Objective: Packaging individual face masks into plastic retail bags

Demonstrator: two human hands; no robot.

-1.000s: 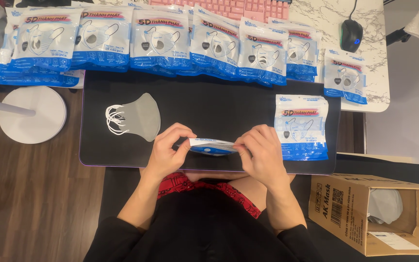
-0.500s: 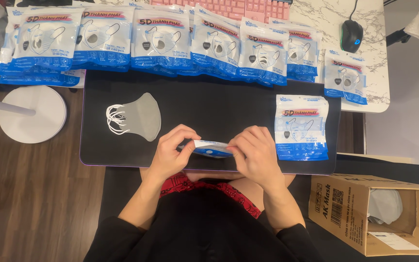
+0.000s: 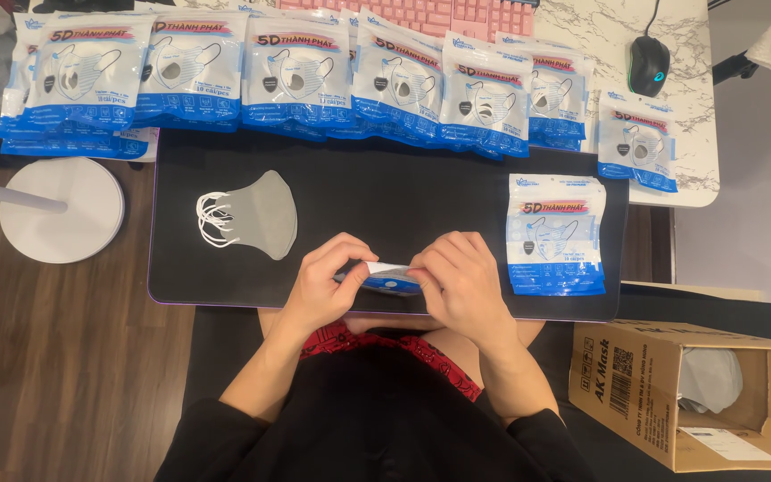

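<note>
Mask packet (image 3: 385, 278) — seemingly folded — pinched between left hand (image 3: 327, 281) and right hand (image 3: 461, 281).

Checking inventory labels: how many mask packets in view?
9 showing: seven in the back row, a lone packet on the mat, a held packet between left hand and right hand. Row is stacked; more likely hidden.

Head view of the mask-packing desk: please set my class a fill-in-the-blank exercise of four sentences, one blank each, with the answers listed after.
1. The left hand and right hand pinch one blue and white packet held ____ them.
2. The stack of grey masks lies on the ____ mat.
3. A single flat mask packet lies beside the ____ hand.
4. The cardboard box stands on the floor with its flaps ____.

Answers: between; black; right; open
</note>
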